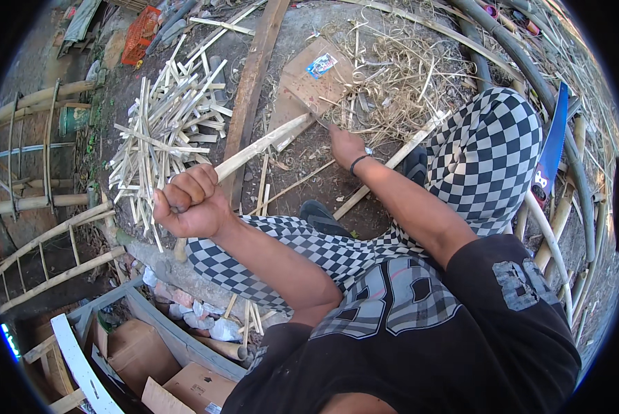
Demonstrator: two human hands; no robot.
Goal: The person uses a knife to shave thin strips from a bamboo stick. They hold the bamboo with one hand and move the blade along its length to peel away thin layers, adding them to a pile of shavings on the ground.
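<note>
My left hand (193, 201) is closed in a fist around the near end of a pale bamboo strip (264, 143). The strip slants up and away to the right, over a brown plank. At its far end, a knife (320, 122) lies against or just beside the bamboo; only part of its blade shows. My right hand (348, 148), with a dark band at the wrist, is closed on the knife's handle, which the fingers hide. Beneath the strip's far end is a flattened piece of cardboard (320, 76) on the ground.
A heap of split sticks (164, 138) lies left of the long plank (250, 103). Curly shavings (409, 79) cover the ground at the far right. A blue-bladed saw (552, 148) stands by my right knee. Cardboard boxes (140, 353) sit lower left; an orange crate (140, 36) is far left.
</note>
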